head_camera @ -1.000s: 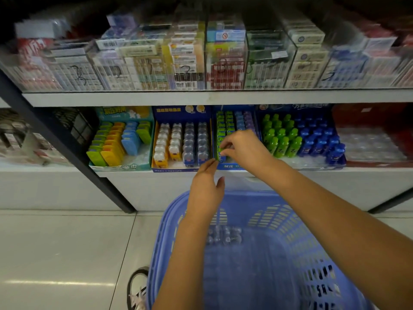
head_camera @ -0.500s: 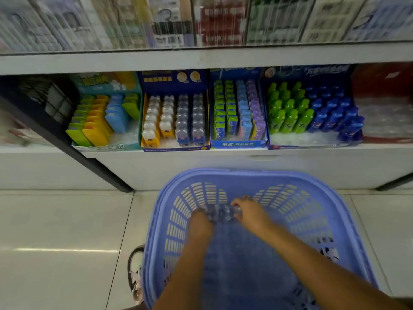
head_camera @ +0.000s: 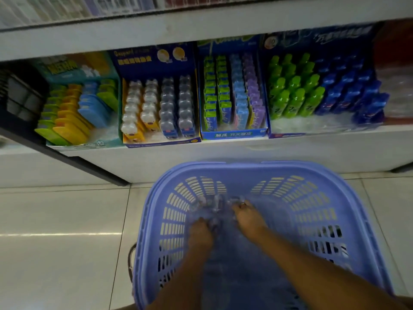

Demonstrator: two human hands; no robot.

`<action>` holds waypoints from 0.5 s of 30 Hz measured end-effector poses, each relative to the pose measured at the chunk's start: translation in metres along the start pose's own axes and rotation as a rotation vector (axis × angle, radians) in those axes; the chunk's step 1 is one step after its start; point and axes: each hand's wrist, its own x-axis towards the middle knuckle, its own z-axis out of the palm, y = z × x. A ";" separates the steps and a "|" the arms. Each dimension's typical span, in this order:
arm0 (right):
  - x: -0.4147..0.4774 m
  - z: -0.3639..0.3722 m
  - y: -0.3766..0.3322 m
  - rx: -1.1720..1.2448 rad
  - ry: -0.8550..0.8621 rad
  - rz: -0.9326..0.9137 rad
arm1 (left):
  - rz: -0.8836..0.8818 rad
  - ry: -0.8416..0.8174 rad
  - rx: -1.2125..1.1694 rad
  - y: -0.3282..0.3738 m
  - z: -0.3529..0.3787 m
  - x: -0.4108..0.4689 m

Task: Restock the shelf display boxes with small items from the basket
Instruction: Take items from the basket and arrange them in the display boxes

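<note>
moved: left hand (head_camera: 200, 233) and right hand (head_camera: 248, 217) came down from shelf (head_camera: 223, 151) into basket (head_camera: 279, 167), far wall | hands: close together on small items (head_camera: 214, 203), grip too blurry to tell | means: fetching more

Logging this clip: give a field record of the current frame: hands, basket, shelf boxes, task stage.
basket: blue, slatted, in front of the lower shelf
small items: clear packets bunched at its far end
left hand: in basket, at the packets; grip blurred
right hand: in basket, at the packets; grip blurred
display boxes: four side by side on that shelf, stocked
stage: hands at the stock in the basket
</note>
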 end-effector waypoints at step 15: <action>-0.129 -0.331 0.060 1.156 0.529 -0.119 | 0.670 -0.428 -0.889 0.191 -0.167 -0.128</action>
